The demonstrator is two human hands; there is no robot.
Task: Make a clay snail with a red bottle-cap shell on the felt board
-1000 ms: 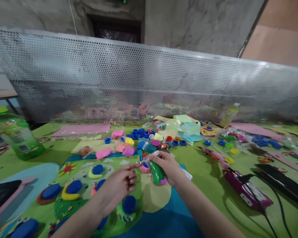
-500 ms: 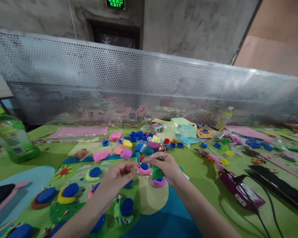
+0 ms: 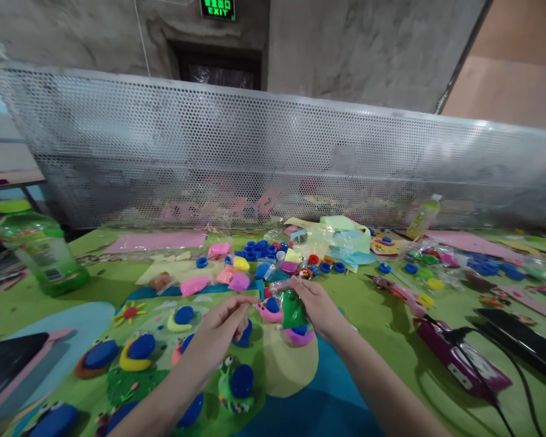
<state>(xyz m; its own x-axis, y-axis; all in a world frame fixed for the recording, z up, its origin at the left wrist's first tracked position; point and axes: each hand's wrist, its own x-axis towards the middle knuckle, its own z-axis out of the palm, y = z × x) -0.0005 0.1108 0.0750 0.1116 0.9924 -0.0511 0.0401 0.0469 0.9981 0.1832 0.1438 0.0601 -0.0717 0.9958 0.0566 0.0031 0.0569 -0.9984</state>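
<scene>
Right hand pinches green packet; left hand just beside, half-curled, grip unclear. Likely unwrapping; next needs steady hold.

1 view, from the person's head, faces forward and down over the green table. The left hand and right hand are near, just below centre; the perforated metal panel stands farther off, the grey wall beyond it.
</scene>
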